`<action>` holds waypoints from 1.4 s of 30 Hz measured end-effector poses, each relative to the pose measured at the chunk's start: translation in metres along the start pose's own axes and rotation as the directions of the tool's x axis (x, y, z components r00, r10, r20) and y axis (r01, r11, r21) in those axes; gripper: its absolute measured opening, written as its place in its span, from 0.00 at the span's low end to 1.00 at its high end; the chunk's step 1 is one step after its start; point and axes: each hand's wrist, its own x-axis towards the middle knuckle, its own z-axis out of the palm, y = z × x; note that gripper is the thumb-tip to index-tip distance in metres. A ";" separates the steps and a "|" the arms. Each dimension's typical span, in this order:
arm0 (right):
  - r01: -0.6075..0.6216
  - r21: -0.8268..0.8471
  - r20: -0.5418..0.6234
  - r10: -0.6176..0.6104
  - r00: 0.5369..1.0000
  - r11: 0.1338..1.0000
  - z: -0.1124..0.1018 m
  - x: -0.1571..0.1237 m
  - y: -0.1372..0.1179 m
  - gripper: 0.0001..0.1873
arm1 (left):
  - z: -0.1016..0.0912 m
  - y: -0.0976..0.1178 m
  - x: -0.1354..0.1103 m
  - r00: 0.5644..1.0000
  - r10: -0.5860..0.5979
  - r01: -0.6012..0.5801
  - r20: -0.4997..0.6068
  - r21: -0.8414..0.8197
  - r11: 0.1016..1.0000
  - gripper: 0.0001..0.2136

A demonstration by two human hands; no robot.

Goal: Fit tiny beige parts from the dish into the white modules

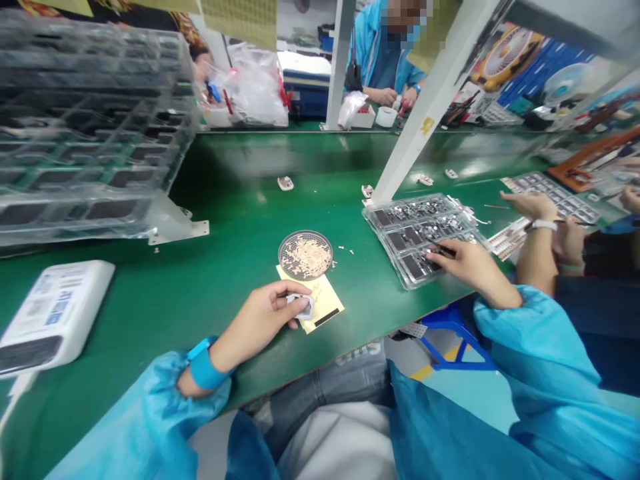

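Note:
My left hand [265, 312] is shut around a small white part [301, 307], holding it just above a yellow paper card [320, 303]. The card lies on the green bench top [220, 200], under the edge of a round mesh dish [305, 255] heaped with small pale pieces. A few loose pieces are scattered to the dish's right. My right hand [467, 265] reaches into the near corner of a clear compartment tray [417, 237] that holds dark flat parts. Its fingertips rest among those parts, and I cannot tell whether they hold one.
Stacked clear trays [85, 133] stand at the left, beside a white boxy device [55, 313]. A white post [427, 127] rises behind my right hand. A co-worker's hands [533, 207] work at a parts tray [555, 197] to the right. Another person [385, 60] sits across the bench.

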 end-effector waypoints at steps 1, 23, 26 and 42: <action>0.008 0.004 0.012 -0.008 1.000 1.000 0.005 0.001 0.003 0.23 | 0.000 0.000 0.000 1.000 -0.011 0.012 0.022 -0.021 1.000 0.17; 0.398 0.724 0.083 -0.644 0.761 0.563 0.018 0.023 -0.206 0.13 | -0.005 0.009 0.005 0.969 -0.017 -0.043 -0.245 -0.237 0.971 0.15; 0.297 0.834 0.076 -0.629 0.774 0.466 0.048 0.019 -0.231 0.14 | -0.007 0.006 0.007 0.938 0.068 -0.156 -0.340 -0.239 0.958 0.17; -0.106 0.918 0.273 -0.416 0.867 0.383 0.086 0.005 -0.245 0.17 | 0.008 -0.003 0.006 0.865 0.252 -0.293 -0.434 -0.028 0.956 0.25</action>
